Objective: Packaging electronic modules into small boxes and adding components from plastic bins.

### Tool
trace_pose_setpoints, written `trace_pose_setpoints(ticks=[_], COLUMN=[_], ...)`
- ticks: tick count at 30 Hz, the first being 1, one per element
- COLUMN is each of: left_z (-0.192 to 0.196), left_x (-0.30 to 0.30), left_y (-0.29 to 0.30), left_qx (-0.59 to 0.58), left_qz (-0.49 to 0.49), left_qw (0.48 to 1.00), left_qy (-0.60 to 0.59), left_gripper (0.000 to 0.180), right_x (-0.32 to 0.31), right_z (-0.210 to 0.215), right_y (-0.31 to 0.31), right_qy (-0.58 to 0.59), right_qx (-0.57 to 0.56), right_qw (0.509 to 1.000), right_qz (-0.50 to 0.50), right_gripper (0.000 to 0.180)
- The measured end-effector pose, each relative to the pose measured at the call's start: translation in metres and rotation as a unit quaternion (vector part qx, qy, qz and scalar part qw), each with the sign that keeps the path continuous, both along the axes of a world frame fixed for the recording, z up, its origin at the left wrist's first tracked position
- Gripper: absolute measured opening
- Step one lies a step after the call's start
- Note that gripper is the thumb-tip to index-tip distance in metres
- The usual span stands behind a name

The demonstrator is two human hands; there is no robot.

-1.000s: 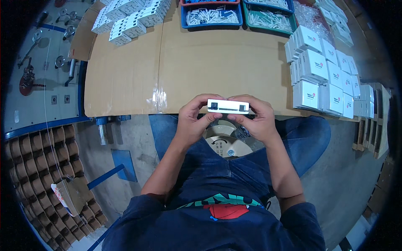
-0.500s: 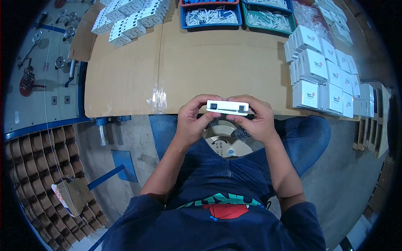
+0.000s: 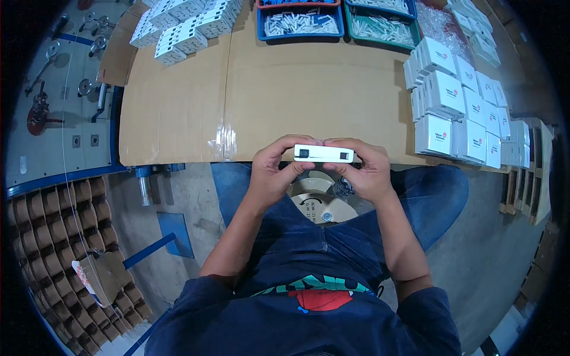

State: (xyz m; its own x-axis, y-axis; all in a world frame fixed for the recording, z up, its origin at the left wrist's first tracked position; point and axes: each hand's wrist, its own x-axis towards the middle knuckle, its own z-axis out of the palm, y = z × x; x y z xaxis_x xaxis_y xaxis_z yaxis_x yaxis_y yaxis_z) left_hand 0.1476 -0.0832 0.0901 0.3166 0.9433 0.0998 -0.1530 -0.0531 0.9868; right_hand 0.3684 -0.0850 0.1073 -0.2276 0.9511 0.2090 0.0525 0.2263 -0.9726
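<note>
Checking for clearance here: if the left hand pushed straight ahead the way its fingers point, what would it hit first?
The left hand points right, along the small white box it grips, so it would probably meet the right hand holding the other end first.

A single head-worn fisheye view looks steeply down from above the person's chest, facing forward over the lap to the cardboard-covered surface (image 3: 267,89). It sits close to the hands; straight edges bow toward the dark round rim.
</note>
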Motion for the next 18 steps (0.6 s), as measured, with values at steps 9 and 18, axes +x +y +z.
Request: trace_pose_setpoints(ticks=[9, 18], left_z=[0.003, 0.025], left_x=[0.002, 0.000], left_y=[0.000, 0.007], left_qx=[-0.013, 0.111], left_qz=[0.006, 0.021], left_qw=[1.000, 0.975], left_qy=[0.002, 0.190], left_gripper=[0.034, 0.063], right_x=[-0.001, 0.009], right_z=[-0.002, 0.009], right_y=[0.000, 0.006], right_qy=[0.002, -0.084], right_qx=[0.013, 0.022], right_qw=[1.000, 0.995], right_qz=[-0.011, 0.058], right_gripper=[0.027, 0.040])
